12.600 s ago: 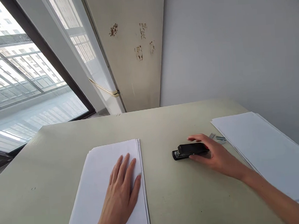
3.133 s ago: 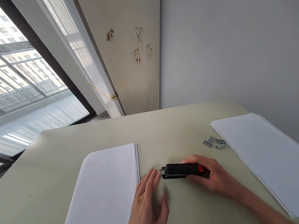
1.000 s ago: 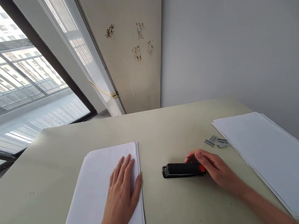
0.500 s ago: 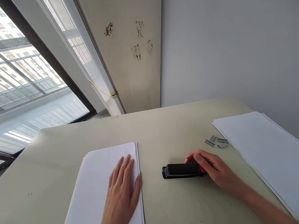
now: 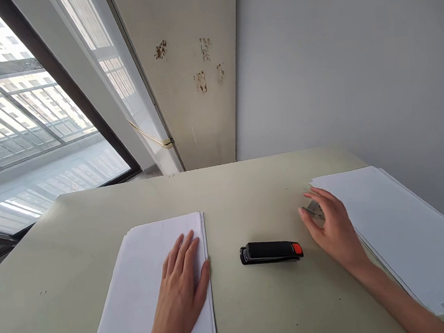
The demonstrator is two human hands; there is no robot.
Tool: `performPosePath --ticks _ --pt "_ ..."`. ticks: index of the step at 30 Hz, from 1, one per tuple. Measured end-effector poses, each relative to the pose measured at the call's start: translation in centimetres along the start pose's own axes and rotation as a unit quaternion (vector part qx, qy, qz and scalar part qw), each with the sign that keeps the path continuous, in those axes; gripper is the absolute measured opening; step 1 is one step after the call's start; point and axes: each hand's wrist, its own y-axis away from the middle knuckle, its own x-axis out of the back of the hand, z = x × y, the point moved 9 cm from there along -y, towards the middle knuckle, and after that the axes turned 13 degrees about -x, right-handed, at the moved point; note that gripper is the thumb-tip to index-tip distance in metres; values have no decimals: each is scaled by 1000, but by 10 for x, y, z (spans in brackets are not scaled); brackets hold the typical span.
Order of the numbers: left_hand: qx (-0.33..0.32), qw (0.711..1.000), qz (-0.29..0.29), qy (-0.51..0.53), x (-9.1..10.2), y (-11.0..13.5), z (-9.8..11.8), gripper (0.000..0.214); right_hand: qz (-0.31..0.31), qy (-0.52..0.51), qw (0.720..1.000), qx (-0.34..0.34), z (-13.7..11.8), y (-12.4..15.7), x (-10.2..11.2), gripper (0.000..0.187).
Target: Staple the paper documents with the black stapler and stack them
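My left hand (image 5: 181, 288) lies flat on a stack of white paper (image 5: 138, 274), its fingers stretched toward the far edge and the thumb along the right side. To the right of that stack a black stapler (image 5: 270, 250) with a red-orange end rests on the table, and neither hand touches it. My right hand (image 5: 330, 220) is over the strips of grey staples (image 5: 315, 208), beside the right-hand paper stack. Its thumb and fingers are apart and curved around the strips, partly hiding them. Whether the fingertips touch a strip I cannot tell.
A second stack of white paper (image 5: 401, 235) lies on the right of the pale table (image 5: 247, 195). Behind the table stand a grey wall (image 5: 332, 67) and a cream panel (image 5: 199, 117) with brown marks. A dark-framed window (image 5: 32, 114) is at the left.
My right hand has let go of the stapler's red end and moved up and right to the staple strips. The stapler stays in place. My left hand has not moved on the paper.
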Motion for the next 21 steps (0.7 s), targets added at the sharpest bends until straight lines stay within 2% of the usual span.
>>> performPosePath --ticks 4,8,14,21 --pt "-1 1000 7 0 1 1 2 50 -50 96 993 43 27 0 -34 53" --pt "3 1000 10 10 1 2 1 50 -80 118 986 85 30 -2 -57 53" --pt "8 1000 19 16 1 5 2 50 -133 105 974 149 1 -34 -91 59" --pt "14 1000 15 14 -1 8 4 50 -221 59 943 241 -54 -65 -142 59"
